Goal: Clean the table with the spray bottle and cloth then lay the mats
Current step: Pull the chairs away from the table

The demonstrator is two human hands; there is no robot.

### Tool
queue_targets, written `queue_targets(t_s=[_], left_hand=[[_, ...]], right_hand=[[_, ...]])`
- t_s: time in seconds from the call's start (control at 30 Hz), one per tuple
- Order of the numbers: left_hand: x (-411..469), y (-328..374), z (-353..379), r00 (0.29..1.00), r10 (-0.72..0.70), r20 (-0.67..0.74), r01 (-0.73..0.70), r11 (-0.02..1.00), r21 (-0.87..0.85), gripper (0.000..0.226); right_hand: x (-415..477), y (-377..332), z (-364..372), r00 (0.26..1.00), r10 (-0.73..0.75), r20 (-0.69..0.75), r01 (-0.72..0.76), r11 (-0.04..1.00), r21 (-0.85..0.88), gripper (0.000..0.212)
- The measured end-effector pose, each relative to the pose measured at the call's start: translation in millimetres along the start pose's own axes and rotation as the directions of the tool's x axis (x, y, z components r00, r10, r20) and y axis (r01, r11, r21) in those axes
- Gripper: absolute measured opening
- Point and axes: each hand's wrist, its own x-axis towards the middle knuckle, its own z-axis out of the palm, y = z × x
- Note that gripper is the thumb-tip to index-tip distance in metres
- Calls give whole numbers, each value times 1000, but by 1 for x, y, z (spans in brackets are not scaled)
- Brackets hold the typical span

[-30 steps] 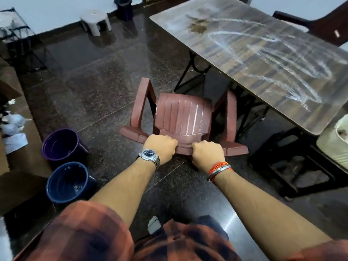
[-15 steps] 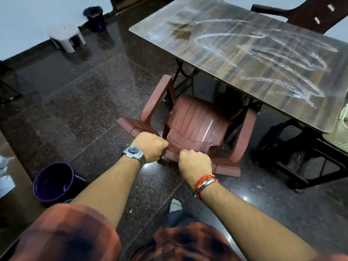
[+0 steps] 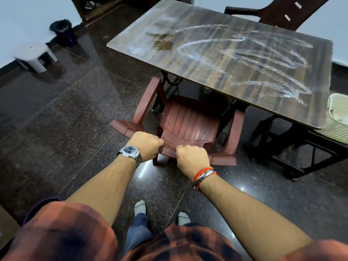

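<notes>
Hands point(image 3: 146, 146) point(image 3: 192, 157) on chair point(image 3: 188, 121); white-streaked table point(image 3: 197, 76)

No lettering, brand or number can be read anywhere in the head view. A small dark mark on top of the white stool point(image 3: 33, 53), upper left of the frame, is too blurred to make out. So is the dark dial of the wristwatch point(image 3: 130, 150) behind the left hand point(image 3: 145, 143), at centre.

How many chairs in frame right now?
2. A red-brown chair at the table's near side, seat partly under it; a dark chair beyond the far edge. More could be hidden behind the table.
</notes>
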Motion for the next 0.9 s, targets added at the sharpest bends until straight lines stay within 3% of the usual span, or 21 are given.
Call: queue_targets(t_s=[0.5,0.67,0.9], left_hand=[[46,-90,-5,991,110,-71,-105,992,69,23],[46,-95,12,973,184,-143,-199,975,-98,10],[81,-85,-5,977,200,-80,-193,977,92,20]], right_hand=[[84,-36,-13,986,159,-47,-162,986,-47,20],[88,-40,2,987,162,-19,-162,986,-39,20],[104,-11,-7,976,216,-19,-217,974,-70,20]])
